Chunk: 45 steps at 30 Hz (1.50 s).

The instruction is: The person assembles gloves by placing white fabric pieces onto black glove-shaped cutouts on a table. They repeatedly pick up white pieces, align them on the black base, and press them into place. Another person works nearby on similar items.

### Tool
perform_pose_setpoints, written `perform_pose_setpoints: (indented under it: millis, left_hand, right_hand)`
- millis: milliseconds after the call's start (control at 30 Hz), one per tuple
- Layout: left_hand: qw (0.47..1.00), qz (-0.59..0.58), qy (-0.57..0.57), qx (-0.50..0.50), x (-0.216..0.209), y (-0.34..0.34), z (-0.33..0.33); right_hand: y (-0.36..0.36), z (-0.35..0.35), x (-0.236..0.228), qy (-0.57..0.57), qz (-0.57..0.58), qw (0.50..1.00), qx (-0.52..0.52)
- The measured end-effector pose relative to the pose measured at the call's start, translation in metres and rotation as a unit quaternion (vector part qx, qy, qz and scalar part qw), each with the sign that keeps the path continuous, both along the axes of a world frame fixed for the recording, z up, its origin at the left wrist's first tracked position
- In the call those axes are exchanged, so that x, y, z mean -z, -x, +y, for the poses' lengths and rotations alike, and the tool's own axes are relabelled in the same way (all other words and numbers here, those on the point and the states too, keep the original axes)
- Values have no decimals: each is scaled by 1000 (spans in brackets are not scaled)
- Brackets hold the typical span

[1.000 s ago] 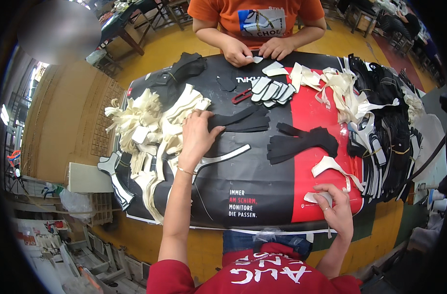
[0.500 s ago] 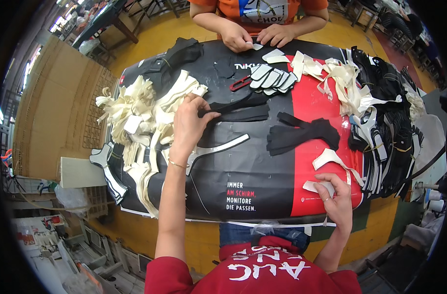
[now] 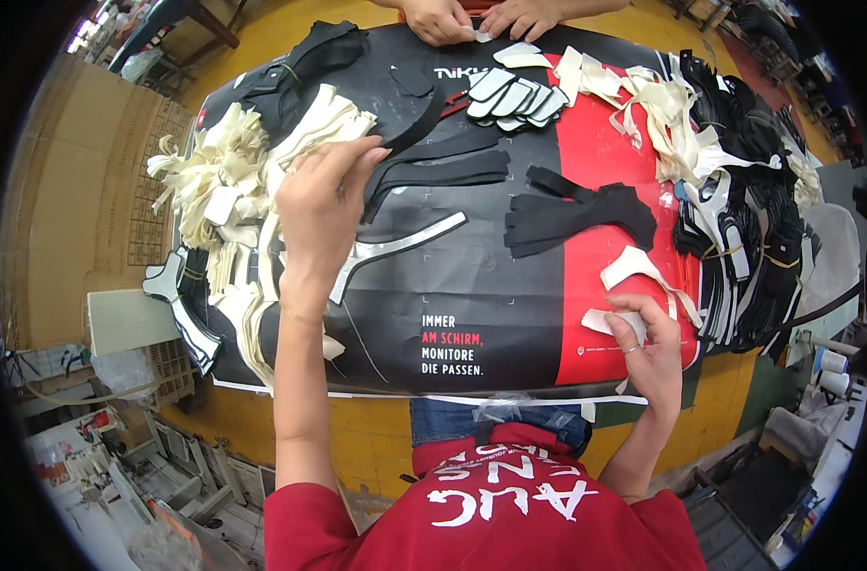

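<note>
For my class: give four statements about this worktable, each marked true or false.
1. The left hand holds a long black fabric strip. True.
2. The right hand is empty. False: the right hand holds a small, flat white piece.
3. Heaped cream fabric strips lie left of the fanned black fabric bundle. True.
4. Large brown cardboard stands right of the black-and-red table. False: the cardboard stands left of it.

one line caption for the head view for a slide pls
Left hand pinching a black strip, right hand holding an off-white piece, over a black-and-red table cover.
</note>
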<state>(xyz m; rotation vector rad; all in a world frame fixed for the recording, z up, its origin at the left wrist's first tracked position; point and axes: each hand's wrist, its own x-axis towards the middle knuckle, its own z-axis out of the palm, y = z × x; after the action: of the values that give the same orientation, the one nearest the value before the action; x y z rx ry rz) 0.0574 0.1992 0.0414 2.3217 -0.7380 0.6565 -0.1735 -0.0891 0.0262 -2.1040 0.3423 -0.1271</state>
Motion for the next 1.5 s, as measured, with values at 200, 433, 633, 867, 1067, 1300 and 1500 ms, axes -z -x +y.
perform_pose_setpoints:
  millis: [200, 433, 633, 867, 1067, 1300, 1500]
  left_hand:
    - [919, 331, 85, 195, 3, 90, -25]
    - [986, 112, -115, 52, 58, 125, -28]
    - [975, 182, -110, 66, 63, 191, -6]
    - [966, 204, -153, 50, 79, 188, 48]
    - [981, 179, -79, -2, 90, 195, 55]
    - [981, 157, -109, -18, 95, 198, 50]
    - [983, 144, -108, -24, 97, 197, 49]
  right_hand:
    - [5, -5, -6, -138, -12, 990, 5]
    - [-2, 9, -14, -161, 47, 985, -36]
    - [-36, 42, -2, -126, 52, 983, -121]
    - [-77, 84, 11, -72, 7, 959, -275]
    - [-109, 103, 21, -69, 9, 943, -324]
    - [-125, 111, 25, -33, 48, 930, -364]
    - [-130, 115, 26, -14, 69, 927, -368]
